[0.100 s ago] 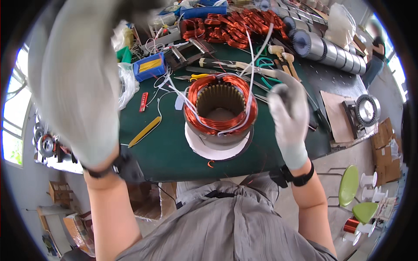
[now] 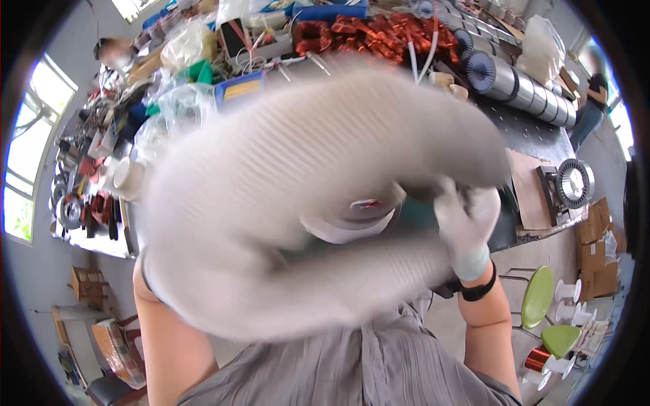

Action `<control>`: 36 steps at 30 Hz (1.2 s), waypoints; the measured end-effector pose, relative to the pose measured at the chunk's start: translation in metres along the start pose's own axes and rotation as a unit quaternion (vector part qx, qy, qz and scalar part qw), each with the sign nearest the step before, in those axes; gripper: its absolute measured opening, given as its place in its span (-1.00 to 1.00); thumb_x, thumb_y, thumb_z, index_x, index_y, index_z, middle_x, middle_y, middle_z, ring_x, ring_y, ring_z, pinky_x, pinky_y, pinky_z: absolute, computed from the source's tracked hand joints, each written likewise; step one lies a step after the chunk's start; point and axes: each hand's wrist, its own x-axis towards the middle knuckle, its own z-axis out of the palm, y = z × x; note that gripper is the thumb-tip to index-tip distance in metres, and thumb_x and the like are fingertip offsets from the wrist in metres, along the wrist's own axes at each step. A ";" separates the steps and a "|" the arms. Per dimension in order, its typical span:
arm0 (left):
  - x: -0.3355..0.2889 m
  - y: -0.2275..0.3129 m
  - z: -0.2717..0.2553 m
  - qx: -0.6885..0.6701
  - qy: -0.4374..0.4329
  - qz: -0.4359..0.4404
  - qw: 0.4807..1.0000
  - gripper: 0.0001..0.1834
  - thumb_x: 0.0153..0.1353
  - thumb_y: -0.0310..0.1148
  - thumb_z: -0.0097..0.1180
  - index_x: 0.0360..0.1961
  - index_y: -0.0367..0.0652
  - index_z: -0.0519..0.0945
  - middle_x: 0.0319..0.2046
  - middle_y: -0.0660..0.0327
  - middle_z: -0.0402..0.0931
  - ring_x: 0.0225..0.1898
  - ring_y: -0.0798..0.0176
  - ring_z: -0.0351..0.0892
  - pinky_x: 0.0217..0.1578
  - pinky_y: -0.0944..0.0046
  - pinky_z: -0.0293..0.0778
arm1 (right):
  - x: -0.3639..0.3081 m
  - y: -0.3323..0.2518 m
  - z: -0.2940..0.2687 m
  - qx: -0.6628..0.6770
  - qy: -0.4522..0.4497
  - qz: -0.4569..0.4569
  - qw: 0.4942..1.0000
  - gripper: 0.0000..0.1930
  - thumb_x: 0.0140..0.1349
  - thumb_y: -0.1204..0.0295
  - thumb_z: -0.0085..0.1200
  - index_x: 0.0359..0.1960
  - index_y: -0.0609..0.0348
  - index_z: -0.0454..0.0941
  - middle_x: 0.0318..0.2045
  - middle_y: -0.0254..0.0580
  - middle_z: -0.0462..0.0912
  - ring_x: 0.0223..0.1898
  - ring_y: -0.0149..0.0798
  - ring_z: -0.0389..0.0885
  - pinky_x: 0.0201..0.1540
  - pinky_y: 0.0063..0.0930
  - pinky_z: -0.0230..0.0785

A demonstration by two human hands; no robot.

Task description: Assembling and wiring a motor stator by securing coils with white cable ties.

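Observation:
My left hand (image 2: 325, 142), in a pale ribbed glove with grey fingertips, looms large and blurred across the middle. Its thumb and fingers are spread apart, and no object shows between them. Behind it, most of a motor stator (image 2: 369, 215) with copper windings is hidden; only a sliver shows through the gap. Under the stator is a white round base (image 2: 349, 233). To the right of the stator is my gloved right hand (image 2: 468, 227). Its fingertips are partly covered by my left hand's fingers, so whether it holds anything is unclear.
Bundles of red copper coils (image 2: 379, 40) lie at the back of the green bench. Slotted metal cores (image 2: 521, 84) line the back right. A blue box (image 2: 240, 88) and clear plastic bags (image 2: 179, 108) are at back left. Other people stand at far left and far right.
My left hand has swung from the upper left across the middle, now covering the stator and the tools around it. My right hand has shifted slightly right and down. The view has tilted a little.

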 end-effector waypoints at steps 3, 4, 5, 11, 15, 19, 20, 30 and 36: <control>-0.017 0.035 -0.009 -0.132 0.111 -0.100 0.980 -0.30 0.04 -0.31 0.36 0.16 -0.47 0.39 -0.28 0.00 0.62 -0.34 0.17 0.64 -0.45 0.21 0.50 | 0.016 -0.053 0.015 0.125 0.026 0.003 0.992 -0.65 0.30 0.49 0.09 0.09 0.36 0.48 -0.13 -0.24 0.56 -0.36 -0.49 0.46 -0.30 -0.60 0.34; -0.023 0.031 0.009 -0.129 0.217 -0.078 0.964 -0.43 0.26 -0.22 0.25 0.15 -0.40 0.41 -0.36 0.11 0.60 -0.35 0.20 0.59 -0.47 0.21 0.48 | 0.017 -0.059 0.003 0.130 0.055 0.047 0.989 -0.58 0.33 0.35 0.13 0.13 0.36 0.44 0.03 -0.19 0.54 -0.35 -0.42 0.42 -0.26 -0.54 0.31; -0.019 0.051 -0.026 -0.203 0.247 -0.286 0.903 -0.49 0.35 -0.11 0.16 0.07 -0.34 0.44 -0.50 0.22 0.49 -0.39 0.20 0.56 -0.40 0.14 0.51 | 0.019 -0.076 -0.032 0.100 0.071 0.048 0.991 -0.58 0.33 0.35 0.13 0.13 0.36 0.44 0.03 -0.19 0.54 -0.35 -0.42 0.42 -0.26 -0.54 0.31; -0.029 0.045 -0.053 -0.184 0.239 -0.241 0.923 -0.51 0.35 -0.13 0.15 0.08 -0.32 0.44 -0.43 0.21 0.47 -0.34 0.18 0.53 -0.34 0.12 0.48 | 0.040 -0.064 -0.100 -0.093 0.107 -0.093 0.986 -0.49 0.26 0.04 0.25 -0.06 0.26 0.47 -0.09 -0.15 0.47 -0.24 -0.31 0.37 -0.16 -0.37 0.26; -0.039 0.035 -0.085 -0.163 0.235 -0.151 0.946 -0.53 0.36 -0.14 0.13 0.10 -0.30 0.44 -0.39 0.21 0.45 -0.30 0.17 0.52 -0.30 0.10 0.46 | 0.063 -0.070 -0.087 -0.103 0.131 -0.172 0.971 -0.49 0.27 0.03 0.24 -0.06 0.26 0.48 -0.07 -0.13 0.47 -0.23 -0.31 0.37 -0.16 -0.37 0.26; -0.029 0.012 -0.084 -0.158 0.280 -0.048 0.946 -0.54 0.37 -0.15 0.12 0.11 -0.28 0.44 -0.34 0.20 0.43 -0.25 0.16 0.50 -0.26 0.09 0.44 | 0.118 -0.089 -0.121 -0.142 0.104 -0.266 0.948 -0.50 0.27 0.03 0.23 -0.07 0.26 0.48 -0.06 -0.11 0.46 -0.22 -0.30 0.38 -0.16 -0.37 0.27; -0.020 0.008 -0.078 -0.159 0.289 -0.027 0.944 -0.54 0.37 -0.16 0.12 0.12 -0.28 0.44 -0.33 0.20 0.43 -0.24 0.16 0.49 -0.25 0.08 0.43 | 0.128 -0.095 -0.136 -0.152 0.096 -0.284 0.942 -0.50 0.28 0.03 0.23 -0.07 0.25 0.49 -0.05 -0.10 0.46 -0.22 -0.30 0.38 -0.16 -0.37 0.27; -0.041 0.008 -0.139 -0.111 0.195 -0.005 0.974 -0.57 0.38 -0.19 0.09 0.15 -0.23 0.44 -0.20 0.19 0.39 -0.14 0.13 0.44 -0.14 0.04 0.37 | 0.122 -0.064 -0.077 -0.089 0.152 -0.289 0.941 -0.51 0.29 0.01 0.21 -0.09 0.25 0.50 -0.02 -0.05 0.46 -0.20 -0.29 0.38 -0.15 -0.37 0.27; -0.064 -0.003 -0.114 -0.152 0.218 -0.026 0.964 -0.58 0.39 -0.21 0.07 0.17 -0.21 0.44 -0.13 0.19 0.36 -0.07 0.11 0.42 -0.08 0.01 0.34 | 0.120 -0.064 -0.087 -0.102 0.094 -0.253 0.957 -0.51 0.30 0.00 0.19 -0.10 0.24 0.51 0.00 -0.02 0.45 -0.19 -0.28 0.39 -0.14 -0.37 0.28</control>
